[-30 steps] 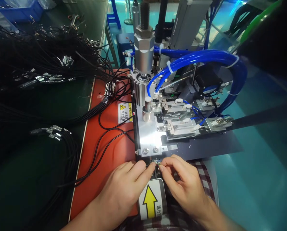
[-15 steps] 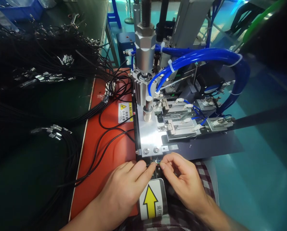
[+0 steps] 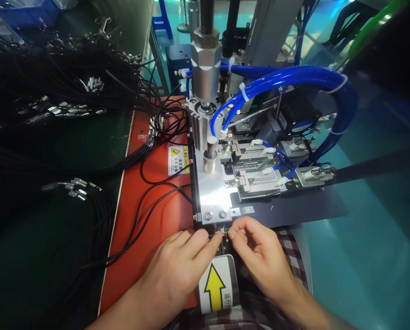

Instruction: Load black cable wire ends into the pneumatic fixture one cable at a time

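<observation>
My left hand [image 3: 182, 259] is closed, its fingertips pressed on the end of a black cable at the front of the machine. Short thin coloured wires [image 3: 224, 232] fan out from that end, between both hands' fingertips. My right hand [image 3: 260, 247] pinches at these wires from the right, thumb against forefinger. Just behind the fingertips is the silver metal plate [image 3: 213, 195] of the machine, with two bolts at its front edge. Under the hands sits a white label with a yellow arrow [image 3: 214, 286]. The fingers partly hide the wire tips.
Black cables [image 3: 146, 201] with metal connectors cross the orange-red board [image 3: 167, 208] on the left. More bundled cables [image 3: 91, 183] lie on the dark green table. A metal cylinder [image 3: 205, 78] and curved blue air hoses [image 3: 294, 78] rise over the machine.
The coloured wires between the fingertips now show more plainly, spread apart. My right fingers have shifted very slightly; the left hand stays in place.
</observation>
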The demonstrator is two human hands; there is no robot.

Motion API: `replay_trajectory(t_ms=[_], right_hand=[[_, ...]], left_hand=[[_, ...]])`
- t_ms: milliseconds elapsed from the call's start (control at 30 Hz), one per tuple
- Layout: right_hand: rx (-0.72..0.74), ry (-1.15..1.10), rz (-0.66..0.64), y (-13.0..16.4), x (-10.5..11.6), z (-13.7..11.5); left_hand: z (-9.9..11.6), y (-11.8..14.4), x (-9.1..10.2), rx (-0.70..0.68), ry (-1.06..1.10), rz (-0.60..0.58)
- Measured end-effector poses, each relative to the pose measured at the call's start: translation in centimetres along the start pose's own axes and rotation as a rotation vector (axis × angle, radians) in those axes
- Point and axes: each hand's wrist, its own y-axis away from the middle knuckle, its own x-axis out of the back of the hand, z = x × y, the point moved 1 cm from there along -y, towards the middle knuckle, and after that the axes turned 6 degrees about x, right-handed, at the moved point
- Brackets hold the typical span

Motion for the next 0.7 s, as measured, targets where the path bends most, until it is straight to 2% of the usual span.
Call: replay_trajectory(t_ms=[233, 400, 567, 700], right_hand=[[0.027, 0.166, -0.028, -0.1, 0.1, -0.9], [-0.066, 0.088, -0.08, -0.5, 0.3, -1.2], [-0.079, 0.131, -0.072, -0.7, 0.3, -1.1], [-0.18, -0.062, -0.105, -0.5, 0.5, -0.2]], left_hand=[[0.0, 0.1, -0.1, -0.005, -0.008, -0.006], [0.0, 0.0, 0.0, -0.001, -0.017, -0.002], [0.0, 0.0, -0.1, -0.003, -0.002, -0.016], [0.0, 0.1, -0.1, 0.001, -0.009, -0.027]])
